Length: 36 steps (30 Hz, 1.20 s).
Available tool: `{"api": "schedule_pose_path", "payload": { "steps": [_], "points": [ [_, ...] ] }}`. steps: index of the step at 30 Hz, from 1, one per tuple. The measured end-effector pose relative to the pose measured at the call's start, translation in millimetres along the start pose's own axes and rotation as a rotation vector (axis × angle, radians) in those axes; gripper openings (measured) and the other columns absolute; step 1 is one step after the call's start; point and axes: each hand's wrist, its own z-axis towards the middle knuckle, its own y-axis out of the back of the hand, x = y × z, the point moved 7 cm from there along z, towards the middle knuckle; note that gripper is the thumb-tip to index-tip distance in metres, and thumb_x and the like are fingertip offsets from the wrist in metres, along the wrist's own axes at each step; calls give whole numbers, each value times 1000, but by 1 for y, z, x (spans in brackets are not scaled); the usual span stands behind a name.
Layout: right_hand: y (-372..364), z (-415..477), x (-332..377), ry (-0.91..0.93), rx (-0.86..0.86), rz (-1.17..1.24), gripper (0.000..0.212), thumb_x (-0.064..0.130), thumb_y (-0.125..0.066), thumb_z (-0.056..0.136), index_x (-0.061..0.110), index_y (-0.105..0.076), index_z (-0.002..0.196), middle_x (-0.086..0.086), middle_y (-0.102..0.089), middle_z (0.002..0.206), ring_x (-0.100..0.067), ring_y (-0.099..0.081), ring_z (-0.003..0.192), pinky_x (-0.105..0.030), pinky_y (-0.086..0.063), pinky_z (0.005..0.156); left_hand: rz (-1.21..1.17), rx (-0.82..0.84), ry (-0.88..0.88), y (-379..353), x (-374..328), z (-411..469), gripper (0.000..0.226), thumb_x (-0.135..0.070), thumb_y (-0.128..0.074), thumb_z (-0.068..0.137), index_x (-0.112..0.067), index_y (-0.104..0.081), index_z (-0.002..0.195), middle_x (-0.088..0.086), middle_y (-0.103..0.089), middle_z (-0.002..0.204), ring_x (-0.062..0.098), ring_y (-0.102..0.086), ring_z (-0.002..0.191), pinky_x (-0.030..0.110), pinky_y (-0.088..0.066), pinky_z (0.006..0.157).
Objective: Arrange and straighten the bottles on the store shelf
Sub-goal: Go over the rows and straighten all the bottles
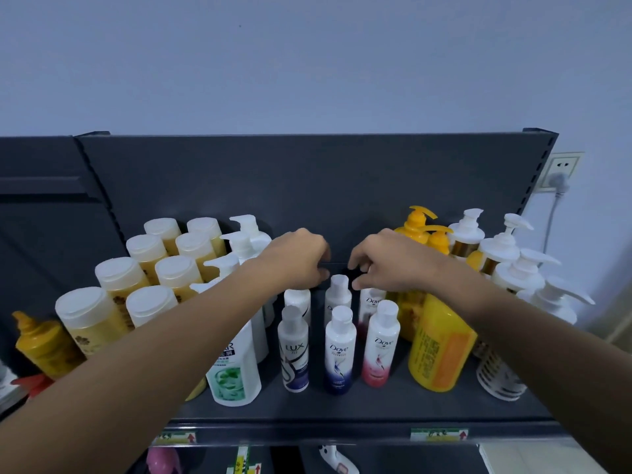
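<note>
Six small white bottles stand in two rows at the middle of the dark shelf (pixel 342 405). In front are a LUX bottle (pixel 294 350), a blue Dove bottle (pixel 339 354) and a pink Dove bottle (pixel 380 347). My left hand (pixel 297 258) is curled over the top of the back-left bottle (pixel 298 300) and hides its cap. My right hand (pixel 386 260) grips the top of the back-right Dove bottle (pixel 370 302) the same way. The back-middle bottle (pixel 338 295) stands free between my hands.
A white-and-green bottle (pixel 234 371) and several yellow flip-cap bottles (pixel 119 278) crowd the left. A big yellow bottle (pixel 441 343), orange pump bottles (pixel 415 224) and white pump bottles (pixel 519 268) fill the right. Price tags (pixel 438 434) hang on the shelf's front edge. A wall socket (pixel 561 172) is behind.
</note>
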Motion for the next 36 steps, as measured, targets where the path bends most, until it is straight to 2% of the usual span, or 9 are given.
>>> {"api": "schedule_pose_path", "payload": {
  "steps": [3,7,13,17,21,25,29,34,36],
  "points": [
    [4,-26,-10,-19,113,-9,41,43,-80,83,20,-74,116,3,-75,100,-13,-66,87,-30,-56,74,-140,-47,-92,4,-29,17,37,-42,-67,91,-27,-68,125,-4,-70,106,22,-67,98,34,-54,76],
    [-12,-47,-10,48,157,2,33,38,-81,83,22,-76,111,10,-70,92,-9,-59,83,-18,-43,61,-231,41,-149,-10,-65,36,40,-36,-70,90,-30,-66,130,-5,-66,104,19,-64,91,31,-52,73],
    [-24,-55,-9,113,39,58,26,34,-78,85,18,-78,106,6,-62,93,-15,-59,87,-21,-39,63,-209,136,-95,-30,-81,47,35,-20,-67,84,-37,-71,114,-2,-65,105,20,-63,86,32,-55,66],
    [-21,-59,-12,142,53,77,25,30,-78,86,16,-78,107,20,-45,77,-8,-49,77,-15,-31,57,-257,126,-112,-24,-83,46,26,-22,-71,84,-34,-75,106,-8,-59,89,15,-60,78,26,-46,58],
    [-23,-57,-12,162,64,109,26,30,-79,86,16,-79,108,12,-71,93,-3,-50,79,-12,-29,57,-271,133,-143,-17,-92,39,21,-13,-67,86,-34,-70,84,-12,-50,70,9,-47,60,22,-35,49],
    [-26,-53,-10,166,76,99,25,31,-79,85,17,-78,107,16,-57,88,-4,-53,80,-14,-32,59,-267,156,-176,-14,-100,35,29,-3,-60,89,-28,-74,86,-7,-54,71,12,-47,57,24,-39,49],
    [-27,-53,-11,166,83,91,27,32,-78,85,18,-79,108,10,-69,99,-5,-56,86,-15,-37,63,-243,164,-174,-14,-100,36,42,2,-60,87,-28,-57,57,-3,-52,68,16,-41,53,29,-39,49],
    [-27,-54,-12,167,109,88,28,31,-78,86,16,-79,109,5,-74,103,-5,-55,84,-13,-35,60,-239,168,-184,-17,-102,39,44,-2,-63,86,-32,-55,54,-6,-51,66,15,-41,53,26,-36,47],
    [-26,-55,-14,161,113,90,28,31,-78,86,15,-78,109,5,-74,102,-5,-54,82,-14,-36,60,-264,179,-195,-20,-100,40,36,-5,-66,86,-32,-66,63,-9,-53,66,13,-47,56,23,-36,49]
  ]
}}
